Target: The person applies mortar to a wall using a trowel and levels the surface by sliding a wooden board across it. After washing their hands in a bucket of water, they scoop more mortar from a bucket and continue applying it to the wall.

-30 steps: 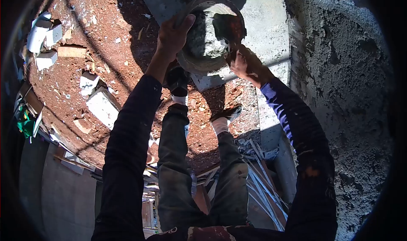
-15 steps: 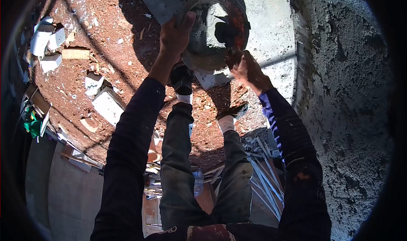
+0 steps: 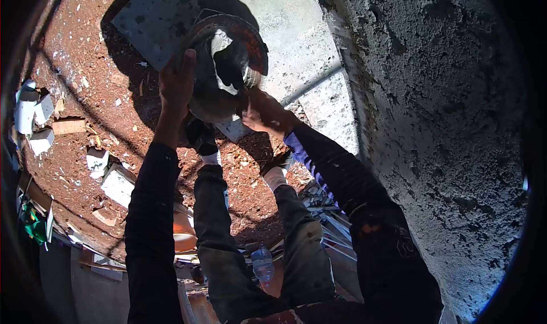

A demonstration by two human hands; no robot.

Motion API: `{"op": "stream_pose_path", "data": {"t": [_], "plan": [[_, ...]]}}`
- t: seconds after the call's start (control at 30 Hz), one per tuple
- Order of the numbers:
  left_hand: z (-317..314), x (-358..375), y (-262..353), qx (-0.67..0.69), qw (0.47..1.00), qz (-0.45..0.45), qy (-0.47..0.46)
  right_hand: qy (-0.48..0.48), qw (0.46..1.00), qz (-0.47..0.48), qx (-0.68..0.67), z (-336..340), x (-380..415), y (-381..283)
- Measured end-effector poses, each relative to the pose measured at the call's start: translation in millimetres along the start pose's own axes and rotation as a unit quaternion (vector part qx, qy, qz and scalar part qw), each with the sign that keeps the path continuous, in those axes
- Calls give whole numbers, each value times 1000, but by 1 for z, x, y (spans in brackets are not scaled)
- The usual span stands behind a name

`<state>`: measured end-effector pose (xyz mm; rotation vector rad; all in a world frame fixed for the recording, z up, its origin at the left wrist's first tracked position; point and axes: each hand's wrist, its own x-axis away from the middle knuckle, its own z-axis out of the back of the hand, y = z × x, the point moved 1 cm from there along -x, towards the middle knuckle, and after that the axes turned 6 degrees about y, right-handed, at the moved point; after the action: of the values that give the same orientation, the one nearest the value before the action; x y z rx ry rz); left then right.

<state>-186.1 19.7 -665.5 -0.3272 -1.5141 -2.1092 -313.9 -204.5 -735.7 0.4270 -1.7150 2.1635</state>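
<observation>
A round, mortar-stained bucket (image 3: 259,42) is tilted so that its mouth faces up toward me. My left hand (image 3: 176,84) grips its left rim, thumb up along the edge. At its lower right, my right hand (image 3: 265,113) is closed round the handle of a dark tool, which looks like a trowel (image 3: 231,64). The tool's blade is inside the bucket, over a pale wet-looking patch. Shadow hides the rest of the bucket's inside.
A grey board (image 3: 148,25) lies behind the bucket. Rough plastered wall (image 3: 433,124) rises on the right. White block pieces (image 3: 118,184) lie at left on reddish ground. A plastic bottle (image 3: 262,264), an orange container (image 3: 183,233) and thin strips (image 3: 339,233) lie near my legs.
The view has turned to the right, so the bucket and both hands appear further left and lower. The tool has shifted inside the bucket. Both hands keep their grips.
</observation>
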Motion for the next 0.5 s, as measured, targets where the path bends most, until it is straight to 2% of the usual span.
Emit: {"op": "stream_pose_path", "data": {"t": [0.03, 0.07, 0.1, 0.17, 0.2, 0.27, 0.3, 0.33, 0.37, 0.4, 0.43, 0.47, 0.5], "plan": [[0, -4, 4, 2, 1000, -6, 3, -64, 983, -58, -163, 8, -7, -14], [1, -2, 4, 2, 1000, 16, -12, -124, 931, -122, -322, 14, -4, -27], [4, 1, 2, 1, 999, 40, -25, -180, 845, -184, -469, 19, 2, -32], [1, 0, 7, -20, 1000, 15, -14, -237, 731, -235, -595, 19, 3, -44], [0, 2, 10, -44, 999, -7, -9, -198, 610, -344, -686, 21, 9, -39], [-8, -1, 10, -14, 999, -50, -4, -108, 316, -512, -792, 23, 6, -30], [-9, 2, 6, 7, 997, -78, -3, -166, 510, -433, -724, 25, 9, -14], [-9, 4, 1, 5, 997, -71, -4, -221, 734, -323, -555, 28, 12, 1], [-11, -2, -2, -2, 998, -67, -18, -225, 863, -233, -388, 30, 15, 17], [-9, -3, -6, -10, 998, -61, -29, -213, 960, -155, -98, 36, 0, -25], [-6, 2, -7, -14, 998, -57, -29, -197, 953, -98, 210, 41, -16, -71], [-7, 1, -2, -9, 998, -51, -32, -116, 978, -62, 160, 33, -10, -49], [-11, -4, 5, -1, 998, -47, -32, -39, 993, -18, 113, 20, -7, -55]]}}
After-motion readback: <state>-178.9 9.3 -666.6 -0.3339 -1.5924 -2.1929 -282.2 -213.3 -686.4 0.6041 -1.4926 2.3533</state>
